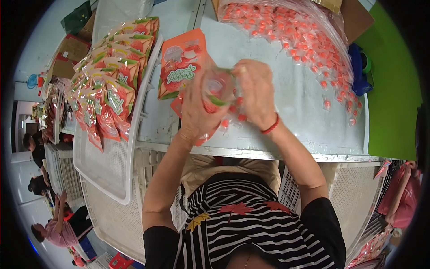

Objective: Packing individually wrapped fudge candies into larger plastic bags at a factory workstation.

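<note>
My left hand point(192, 112) is wrapped round a candy pouch point(214, 104), its mouth gaping toward me and its inside partly visible. At the pouch's right rim, my right hand point(257, 92) is curled, thumb and fingers closed on the edge; motion blurs it. A red cord circles my right wrist. Beside the left hand lies a stack of flat orange-red pouches point(180, 58) printed with fruit. Under and between my hands, several wrapped red candies point(242, 117) lie loose on the table. The pouch's lower part is hidden by my left hand.
A large heap of wrapped red candies point(291, 38) spills from a clear bag at the back right. To the left, filled pouches point(114, 85) stand in a white plastic crate point(127, 179). A blue tape dispenser point(358, 71) sits at the table's right edge. People work farther off.
</note>
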The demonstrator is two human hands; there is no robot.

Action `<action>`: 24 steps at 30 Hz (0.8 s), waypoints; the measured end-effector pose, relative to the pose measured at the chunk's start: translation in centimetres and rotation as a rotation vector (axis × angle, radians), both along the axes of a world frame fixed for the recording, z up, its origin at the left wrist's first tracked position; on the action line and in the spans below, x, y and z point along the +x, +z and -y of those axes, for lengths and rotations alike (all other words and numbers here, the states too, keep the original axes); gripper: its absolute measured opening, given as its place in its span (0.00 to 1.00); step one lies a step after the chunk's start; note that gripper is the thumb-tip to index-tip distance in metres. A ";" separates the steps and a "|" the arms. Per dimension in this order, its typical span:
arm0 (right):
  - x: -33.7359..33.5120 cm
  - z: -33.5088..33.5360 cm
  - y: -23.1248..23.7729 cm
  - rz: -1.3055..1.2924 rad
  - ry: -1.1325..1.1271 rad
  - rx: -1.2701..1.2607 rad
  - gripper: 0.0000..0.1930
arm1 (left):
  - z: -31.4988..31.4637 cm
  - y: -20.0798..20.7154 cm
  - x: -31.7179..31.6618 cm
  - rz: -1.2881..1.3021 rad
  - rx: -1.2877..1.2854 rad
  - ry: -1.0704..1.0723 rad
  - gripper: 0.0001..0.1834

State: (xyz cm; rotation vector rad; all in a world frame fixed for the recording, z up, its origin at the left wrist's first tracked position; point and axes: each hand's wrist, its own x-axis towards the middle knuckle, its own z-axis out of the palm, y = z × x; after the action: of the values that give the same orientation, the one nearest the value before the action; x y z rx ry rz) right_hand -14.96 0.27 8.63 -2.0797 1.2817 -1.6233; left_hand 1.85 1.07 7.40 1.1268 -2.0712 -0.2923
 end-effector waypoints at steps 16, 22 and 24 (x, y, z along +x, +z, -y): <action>2.5 -2.4 -9.0 -0.642 -0.097 0.135 0.17 | -4.0 2.8 4.5 -0.282 0.020 0.110 0.45; 0.2 1.0 -9.0 -0.124 -0.194 0.267 0.06 | -2.3 0.1 3.2 0.201 -0.042 0.091 0.47; 0.1 2.6 -7.0 0.262 -0.233 0.412 0.08 | -2.0 -0.2 2.5 0.205 -0.053 0.077 0.47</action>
State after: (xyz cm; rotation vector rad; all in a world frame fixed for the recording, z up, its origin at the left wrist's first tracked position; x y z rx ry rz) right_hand -14.89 -2.29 1.65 -1.4726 1.6403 -1.4950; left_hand 4.36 3.06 7.19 1.2454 -2.1923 -0.0863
